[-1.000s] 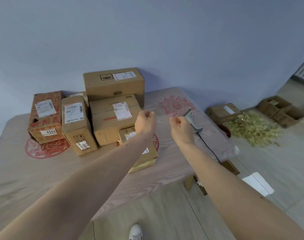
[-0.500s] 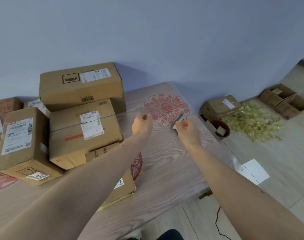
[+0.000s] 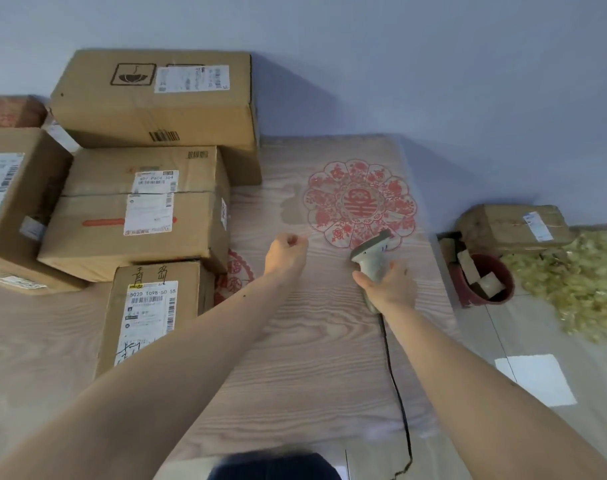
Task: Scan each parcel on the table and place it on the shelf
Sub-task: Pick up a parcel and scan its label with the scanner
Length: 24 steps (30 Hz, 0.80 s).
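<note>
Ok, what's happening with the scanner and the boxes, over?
Right hand grips barcode scanner, grip round the handle. Left hand curled, empty. Nearest parcel on table, unscanned. Nothing blocking.

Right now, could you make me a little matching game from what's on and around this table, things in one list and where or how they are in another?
Things:
1. scanner
2. left hand
3. red bucket
4. box with handwriting

States:
A. on the floor, right of the table
B. curled, holding nothing
C. gripped by the right hand
D. nearest parcel, label facing up

Pairs: 1-C, 2-B, 3-A, 4-D
</note>
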Tool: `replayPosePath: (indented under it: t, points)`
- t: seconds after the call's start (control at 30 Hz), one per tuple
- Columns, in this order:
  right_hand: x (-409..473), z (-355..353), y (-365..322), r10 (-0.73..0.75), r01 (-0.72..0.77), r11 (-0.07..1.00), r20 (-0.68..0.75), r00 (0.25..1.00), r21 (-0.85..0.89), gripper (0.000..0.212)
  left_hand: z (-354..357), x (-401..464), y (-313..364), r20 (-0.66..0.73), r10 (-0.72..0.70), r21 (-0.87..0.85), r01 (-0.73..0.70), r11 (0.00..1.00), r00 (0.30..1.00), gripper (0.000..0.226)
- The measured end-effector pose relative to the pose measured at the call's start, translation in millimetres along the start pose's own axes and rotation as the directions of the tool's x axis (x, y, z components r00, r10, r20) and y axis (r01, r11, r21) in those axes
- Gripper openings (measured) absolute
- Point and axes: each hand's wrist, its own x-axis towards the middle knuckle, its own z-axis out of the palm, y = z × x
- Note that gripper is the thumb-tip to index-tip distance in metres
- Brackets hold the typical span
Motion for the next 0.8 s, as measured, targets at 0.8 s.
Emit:
replayPosePath:
  t: [0.8]
  points:
    - [-25, 17, -61, -0.277, 0.225, 0.932, 0.156, 0.948, 0.286, 0.033, -59, -27, -2, -0.205, 0.013, -0.069, -0.028, 0.997, 0.979, 0.034]
